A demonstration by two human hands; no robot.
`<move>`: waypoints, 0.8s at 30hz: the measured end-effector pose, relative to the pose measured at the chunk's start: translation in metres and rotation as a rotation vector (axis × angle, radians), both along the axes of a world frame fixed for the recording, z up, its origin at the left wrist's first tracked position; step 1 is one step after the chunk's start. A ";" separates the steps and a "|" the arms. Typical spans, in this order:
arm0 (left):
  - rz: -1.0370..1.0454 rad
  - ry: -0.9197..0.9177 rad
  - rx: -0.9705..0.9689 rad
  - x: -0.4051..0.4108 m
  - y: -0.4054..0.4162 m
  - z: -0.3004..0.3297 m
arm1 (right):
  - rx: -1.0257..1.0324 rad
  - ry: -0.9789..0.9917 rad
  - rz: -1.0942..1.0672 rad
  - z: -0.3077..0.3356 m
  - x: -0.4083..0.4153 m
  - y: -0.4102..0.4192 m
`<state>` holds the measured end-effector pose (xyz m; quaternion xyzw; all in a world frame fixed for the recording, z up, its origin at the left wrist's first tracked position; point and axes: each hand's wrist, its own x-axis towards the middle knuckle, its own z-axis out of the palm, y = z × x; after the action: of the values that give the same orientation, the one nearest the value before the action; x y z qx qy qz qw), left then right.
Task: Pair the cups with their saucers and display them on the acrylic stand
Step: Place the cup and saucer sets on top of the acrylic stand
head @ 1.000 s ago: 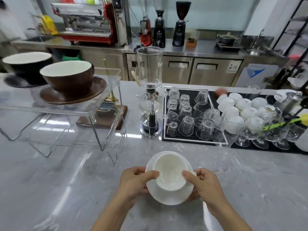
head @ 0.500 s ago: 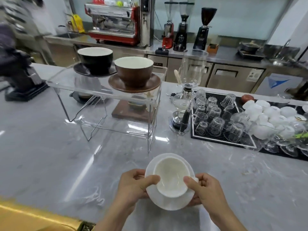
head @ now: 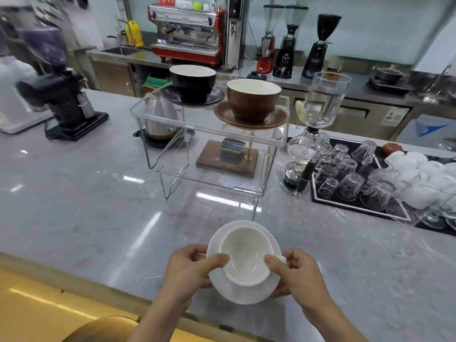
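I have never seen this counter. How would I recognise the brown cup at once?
Find the clear acrylic stand in the middle of the grey counter. Two cups on saucers stand on its top; the brown cup is the right, nearer one, on a matching brown saucer. The black cup beside it is darker.

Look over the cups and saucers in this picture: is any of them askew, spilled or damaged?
Nothing stands out. The black cup and brown cup sit upright on matching saucers on the acrylic stand. The white cup sits in its white saucer, held by the left hand and right hand. No spill or chip shows.
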<state>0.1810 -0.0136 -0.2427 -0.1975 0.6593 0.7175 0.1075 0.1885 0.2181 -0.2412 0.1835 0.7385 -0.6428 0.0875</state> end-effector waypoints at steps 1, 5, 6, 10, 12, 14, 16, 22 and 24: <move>0.009 0.007 -0.001 0.000 -0.005 0.001 | -0.005 0.003 0.007 0.001 -0.001 -0.006; 0.035 0.033 -0.020 0.001 -0.026 0.009 | -0.019 0.024 0.039 0.007 -0.009 -0.027; 0.035 0.039 -0.026 0.000 -0.030 0.010 | -0.024 0.030 0.044 0.009 -0.011 -0.030; 0.062 0.094 -0.039 -0.007 -0.047 0.023 | -0.043 0.083 0.076 0.022 -0.025 -0.046; 0.075 0.133 -0.053 -0.015 -0.054 0.034 | -0.060 0.116 0.088 0.033 -0.035 -0.054; 0.096 0.175 -0.071 -0.025 -0.061 0.046 | -0.080 0.149 0.097 0.045 -0.045 -0.062; 0.103 0.221 -0.091 -0.036 -0.067 0.060 | -0.100 0.181 0.095 0.056 -0.055 -0.069; 0.100 0.283 -0.133 -0.068 -0.079 0.085 | -0.142 0.221 0.084 0.080 -0.079 -0.087; 0.104 0.293 -0.139 -0.079 -0.081 0.090 | -0.140 0.215 0.072 0.084 -0.087 -0.092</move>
<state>0.1021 -0.0944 -0.1529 -0.1313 0.7049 0.6959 -0.0410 0.1013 0.1258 -0.1572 0.0805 0.7031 -0.7052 0.0434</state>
